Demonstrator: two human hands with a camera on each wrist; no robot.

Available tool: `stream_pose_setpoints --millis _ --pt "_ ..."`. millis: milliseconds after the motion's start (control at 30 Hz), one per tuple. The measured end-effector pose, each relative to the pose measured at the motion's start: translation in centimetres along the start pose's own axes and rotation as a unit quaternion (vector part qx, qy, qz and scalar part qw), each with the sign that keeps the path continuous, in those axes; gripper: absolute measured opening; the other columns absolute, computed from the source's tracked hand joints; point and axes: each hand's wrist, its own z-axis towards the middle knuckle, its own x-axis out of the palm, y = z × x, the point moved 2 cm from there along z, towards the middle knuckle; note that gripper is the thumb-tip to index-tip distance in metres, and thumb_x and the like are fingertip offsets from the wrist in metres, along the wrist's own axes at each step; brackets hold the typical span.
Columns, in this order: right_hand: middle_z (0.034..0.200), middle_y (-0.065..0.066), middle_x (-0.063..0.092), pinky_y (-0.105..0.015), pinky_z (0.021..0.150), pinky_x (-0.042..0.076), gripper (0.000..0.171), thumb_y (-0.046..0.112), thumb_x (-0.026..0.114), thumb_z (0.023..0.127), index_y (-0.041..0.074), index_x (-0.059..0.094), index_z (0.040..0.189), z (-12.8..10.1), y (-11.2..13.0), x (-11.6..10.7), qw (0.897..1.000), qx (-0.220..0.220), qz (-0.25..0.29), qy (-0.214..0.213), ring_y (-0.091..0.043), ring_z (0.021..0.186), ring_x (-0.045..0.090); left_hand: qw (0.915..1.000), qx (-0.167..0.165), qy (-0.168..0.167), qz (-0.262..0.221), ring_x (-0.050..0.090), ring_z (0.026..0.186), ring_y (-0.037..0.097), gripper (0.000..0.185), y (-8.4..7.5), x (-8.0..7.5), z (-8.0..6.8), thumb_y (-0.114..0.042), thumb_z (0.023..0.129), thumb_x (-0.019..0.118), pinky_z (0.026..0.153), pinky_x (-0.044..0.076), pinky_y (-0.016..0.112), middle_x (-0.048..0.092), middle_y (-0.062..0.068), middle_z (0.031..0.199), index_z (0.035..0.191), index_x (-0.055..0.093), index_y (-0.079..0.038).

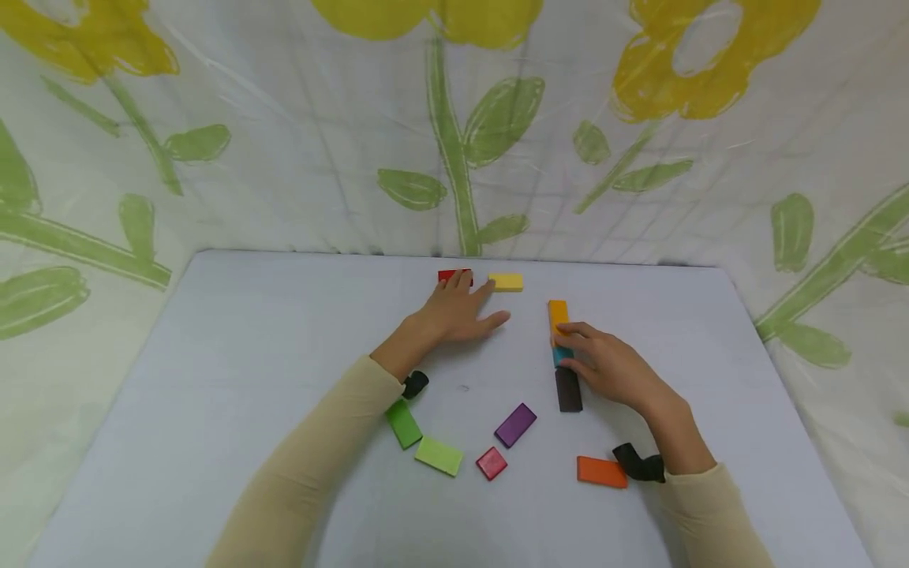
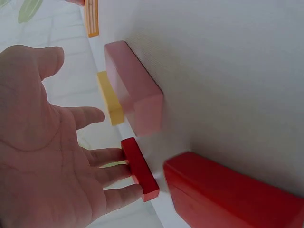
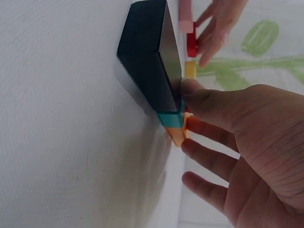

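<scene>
My left hand lies palm down at the back of the table with fingers spread. Its fingertips touch a red block; a yellow block lies just right of them. A pink block and a second red block show close up in the left wrist view. At the right, an orange-yellow block, a teal block and a black block stand end to end in a line. My right hand pinches the teal block between thumb and fingers, partly covering it.
Nearer the front lie a green block, a light green block, a purple block and a small red-pink block. An orange block is beside the right wrist strap. A flowered curtain hangs behind the white table.
</scene>
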Motion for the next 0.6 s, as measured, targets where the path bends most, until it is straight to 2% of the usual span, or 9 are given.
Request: stream_pose_setpoints --millis 167,267,467,600 --pt "0.144 -0.014 0.058 -0.053 0.104 0.051 0.042 0.019 0.07 0.095 0.01 0.064 0.136 -0.2 -0.1 -0.2 1.0 0.004 -0.001 -0.001 -0.036 0.129 0.059 0.9997 -0.001 -0.007 0.022 0.025 0.153 0.037 0.08 -0.8 0.0 0.5 -0.07 0.099 0.035 0.124 0.023 0.06 0.027 0.02 0.163 0.161 0.026 -0.02" --pt "0.145 -0.013 0.058 -0.053 0.105 0.05 0.043 0.019 0.071 0.095 0.01 0.064 0.136 -0.3 -0.3 -0.3 1.0 0.008 -0.001 0.002 -0.035 0.131 0.058 0.9994 -0.005 -0.013 0.033 0.027 0.151 0.036 0.081 -1.1 0.2 0.9 -0.071 0.098 0.032 0.122 0.025 0.061 0.028 0.018 0.163 0.162 0.024 -0.021" --pt "0.146 -0.013 0.058 -0.054 0.109 0.048 0.046 0.021 0.071 0.094 0.008 0.063 0.137 -0.1 -0.5 -0.3 1.0 0.001 0.005 0.004 -0.036 0.135 0.056 0.9985 -0.027 -0.015 0.046 0.023 0.153 0.035 0.083 -1.5 0.6 1.2 -0.074 0.097 0.03 0.124 0.023 0.061 0.023 0.016 0.166 0.161 0.027 -0.02" --pt "0.149 -0.014 0.055 -0.055 0.11 0.046 0.048 0.023 0.071 0.095 0.008 0.06 0.14 -0.1 -0.7 -0.3 1.0 0.01 0.002 0.007 -0.037 0.137 0.053 0.999 -0.023 -0.006 0.038 0.02 0.156 0.034 0.084 -1.6 0.7 1.1 -0.072 0.098 0.032 0.127 0.019 0.056 0.02 0.016 0.167 0.161 0.026 -0.017"
